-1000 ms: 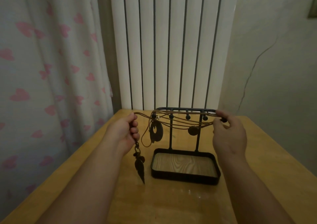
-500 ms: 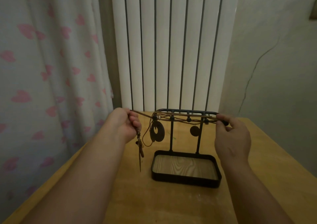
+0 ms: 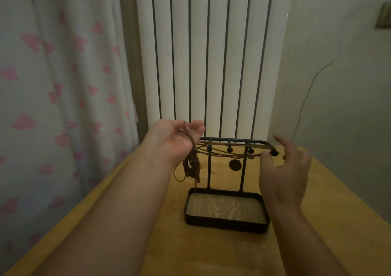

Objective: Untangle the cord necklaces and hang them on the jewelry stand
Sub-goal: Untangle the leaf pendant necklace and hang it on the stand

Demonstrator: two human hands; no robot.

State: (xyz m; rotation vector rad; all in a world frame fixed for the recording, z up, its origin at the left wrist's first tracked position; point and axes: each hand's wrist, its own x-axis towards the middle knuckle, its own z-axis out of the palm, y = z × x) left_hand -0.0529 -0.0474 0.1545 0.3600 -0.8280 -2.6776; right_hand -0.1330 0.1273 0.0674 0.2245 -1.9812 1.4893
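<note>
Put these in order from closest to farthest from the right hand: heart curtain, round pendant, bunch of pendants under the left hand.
From the right hand:
1. Round pendant, hanging under the stand bar, just left of the hand.
2. Bunch of pendants, dangling below the left hand, farther left.
3. Heart curtain, at the far left.

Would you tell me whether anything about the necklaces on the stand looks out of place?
Yes. The cords stretch sideways along the top bar of the jewelry stand instead of hanging down, and several pendants bunch in a tangle at its left end, below the left hand. Only one round pendant hangs free.
</note>
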